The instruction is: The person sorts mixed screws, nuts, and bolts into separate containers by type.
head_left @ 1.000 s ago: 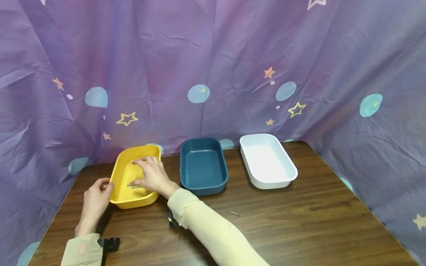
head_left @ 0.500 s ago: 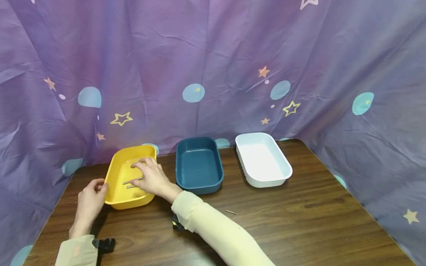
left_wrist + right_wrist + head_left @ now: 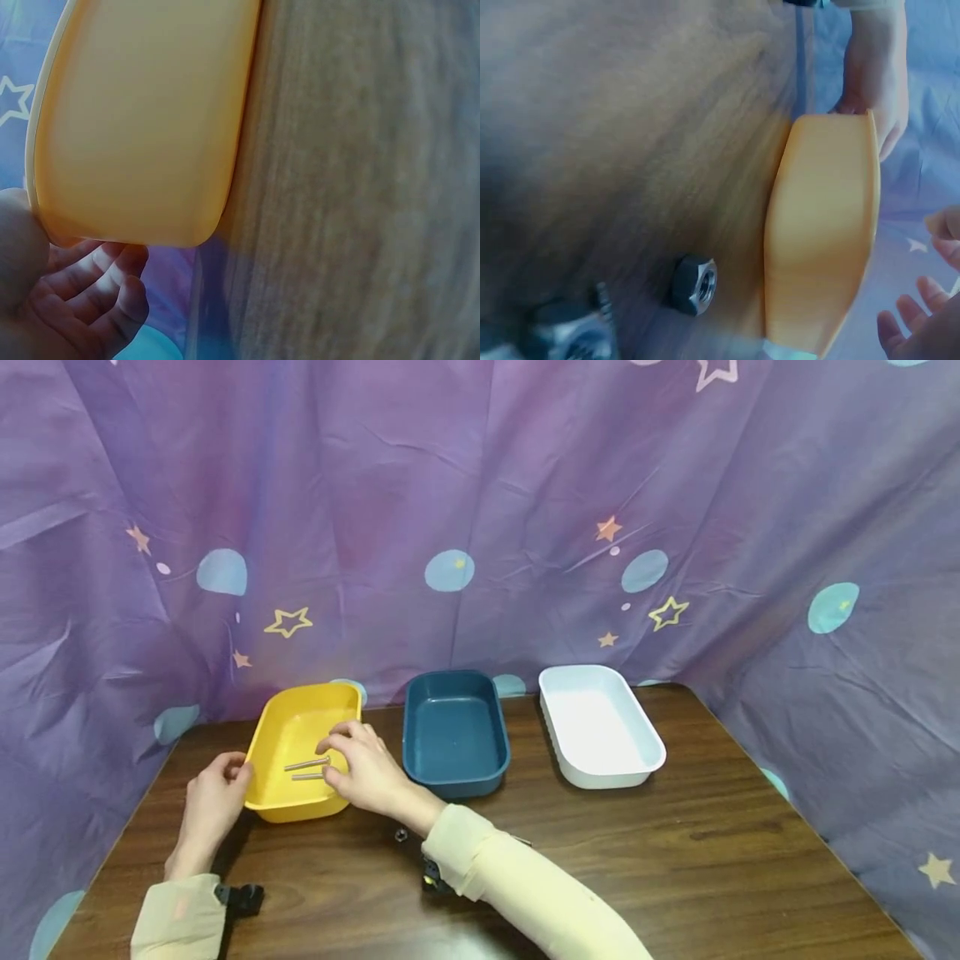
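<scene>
Starry purple cloth [image 3: 480,502] at twelve o'clock
On the wooden table [image 3: 712,843] we see a blue tray [image 3: 456,743], with a white tray [image 3: 603,727] at its three o'clock.

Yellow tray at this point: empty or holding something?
Not empty. In the head view, two bolts show inside the yellow tray, next to the right hand.

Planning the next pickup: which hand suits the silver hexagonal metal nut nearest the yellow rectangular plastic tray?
Probably the right hand: it looks empty and nearer the nut; the left hand grips the tray's rim.
</scene>
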Available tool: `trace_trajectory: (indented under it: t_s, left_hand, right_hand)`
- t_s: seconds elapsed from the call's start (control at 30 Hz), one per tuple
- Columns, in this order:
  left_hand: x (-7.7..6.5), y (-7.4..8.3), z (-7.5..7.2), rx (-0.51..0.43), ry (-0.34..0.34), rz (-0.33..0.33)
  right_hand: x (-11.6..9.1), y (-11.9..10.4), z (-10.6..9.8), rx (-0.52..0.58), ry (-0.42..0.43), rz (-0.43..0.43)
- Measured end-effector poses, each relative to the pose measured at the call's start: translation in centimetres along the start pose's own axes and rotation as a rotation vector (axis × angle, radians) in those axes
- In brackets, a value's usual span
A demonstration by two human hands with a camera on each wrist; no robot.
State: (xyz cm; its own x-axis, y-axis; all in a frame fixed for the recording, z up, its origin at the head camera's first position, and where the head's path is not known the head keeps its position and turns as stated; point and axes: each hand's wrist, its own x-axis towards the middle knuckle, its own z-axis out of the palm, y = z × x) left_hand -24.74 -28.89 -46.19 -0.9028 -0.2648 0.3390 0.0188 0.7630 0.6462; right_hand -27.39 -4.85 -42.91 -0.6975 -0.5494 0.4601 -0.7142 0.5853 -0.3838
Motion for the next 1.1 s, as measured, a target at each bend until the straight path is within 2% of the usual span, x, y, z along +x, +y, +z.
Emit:
trace_trajectory:
  t_s: [0.5, 0.83, 1.1]
  left_hand:
    - [0.1, -0.1, -0.1, 0.004, -0.001, 0.01]
    - [0.3, 0.3, -0.4, 0.015, -0.018, 0.035]
    - [0.0, 0.2, -0.1, 0.014, -0.021, 0.003]
  right_hand:
    - [-3.3, -0.8, -0.2, 0.008, -0.016, -0.033]
    - [-5.3, -0.7, -0.5, 0.043, -0.003, -0.013]
    - [-6.7, -0.5, -1.1, 0.032, -0.036, -0.038]
